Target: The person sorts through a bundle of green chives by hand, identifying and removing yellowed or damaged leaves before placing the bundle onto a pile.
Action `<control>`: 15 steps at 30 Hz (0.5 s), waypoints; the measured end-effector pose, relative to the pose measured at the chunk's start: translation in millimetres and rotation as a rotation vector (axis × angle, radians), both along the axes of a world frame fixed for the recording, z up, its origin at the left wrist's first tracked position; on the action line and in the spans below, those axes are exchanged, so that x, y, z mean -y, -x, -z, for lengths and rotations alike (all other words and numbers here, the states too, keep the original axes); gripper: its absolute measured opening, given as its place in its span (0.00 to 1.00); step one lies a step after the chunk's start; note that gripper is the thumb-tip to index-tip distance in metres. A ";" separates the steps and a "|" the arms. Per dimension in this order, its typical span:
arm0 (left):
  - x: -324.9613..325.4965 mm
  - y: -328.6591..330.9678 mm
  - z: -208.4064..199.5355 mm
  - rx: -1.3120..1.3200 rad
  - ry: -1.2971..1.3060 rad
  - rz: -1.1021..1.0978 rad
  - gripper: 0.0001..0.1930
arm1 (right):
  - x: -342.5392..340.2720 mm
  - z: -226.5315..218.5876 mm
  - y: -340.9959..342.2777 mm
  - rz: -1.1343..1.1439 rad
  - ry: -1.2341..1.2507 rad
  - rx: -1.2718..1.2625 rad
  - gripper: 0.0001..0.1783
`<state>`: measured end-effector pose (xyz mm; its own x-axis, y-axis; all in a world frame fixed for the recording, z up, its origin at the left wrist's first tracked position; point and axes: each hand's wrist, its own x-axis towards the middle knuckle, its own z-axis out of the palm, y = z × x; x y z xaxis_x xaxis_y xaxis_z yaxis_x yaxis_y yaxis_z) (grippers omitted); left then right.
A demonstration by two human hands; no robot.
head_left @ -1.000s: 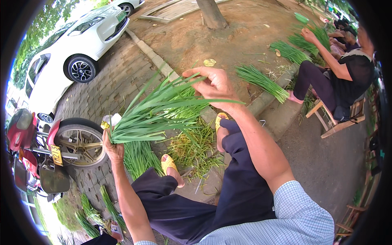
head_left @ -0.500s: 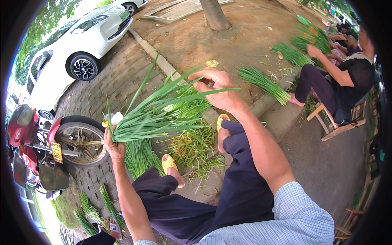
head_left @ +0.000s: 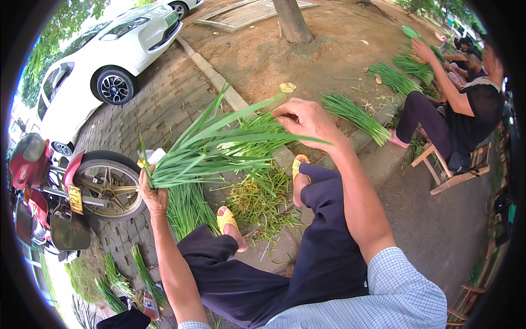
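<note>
My left hand [head_left: 154, 194] is closed round the lower ends of a bunch of garlic chives [head_left: 203, 153], whose long flat green leaves fan out to the right. My right hand [head_left: 308, 120] is over the leaf tips, its fingers curled and pinched together; what they hold, if anything, is too small to tell. One long leaf runs under this hand toward the wrist. Beneath the bunch, a pile of chives [head_left: 189, 211] lies by my left foot, and another pile of lighter green chives [head_left: 263, 134] is farther off.
Yellowish trimmings [head_left: 260, 197] lie between my sandalled feet. A motorcycle wheel [head_left: 109, 186] stands close at left, with a white car [head_left: 115, 49] behind. More chive bunches [head_left: 356, 118] lie along the kerb at right, near a seated person [head_left: 460, 115] on a wooden stool.
My right hand has moved slightly right and down, away from the bunch's upper tips. The bunch's leaves have shifted a little. The seated person's hand has risen.
</note>
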<state>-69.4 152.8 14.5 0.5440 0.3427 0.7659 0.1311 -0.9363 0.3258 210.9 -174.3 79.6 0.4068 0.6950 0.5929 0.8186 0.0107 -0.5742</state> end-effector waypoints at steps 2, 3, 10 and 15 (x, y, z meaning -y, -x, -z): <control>-1.9 2.1 1.0 0.010 -0.001 -0.010 0.16 | 4.7 -2.5 -1.1 -0.027 0.047 -0.077 0.11; -1.0 0.7 -0.8 0.017 -0.022 -0.011 0.16 | 6.6 -3.4 -1.4 -0.037 0.071 -0.116 0.11; 3.9 -3.5 -2.1 0.044 -0.036 -0.017 0.13 | 4.1 2.6 -0.7 0.068 0.007 -0.043 0.10; -9.4 4.3 7.4 -0.008 -0.073 -0.060 0.18 | -2.9 4.3 1.1 0.216 -0.098 -0.176 0.10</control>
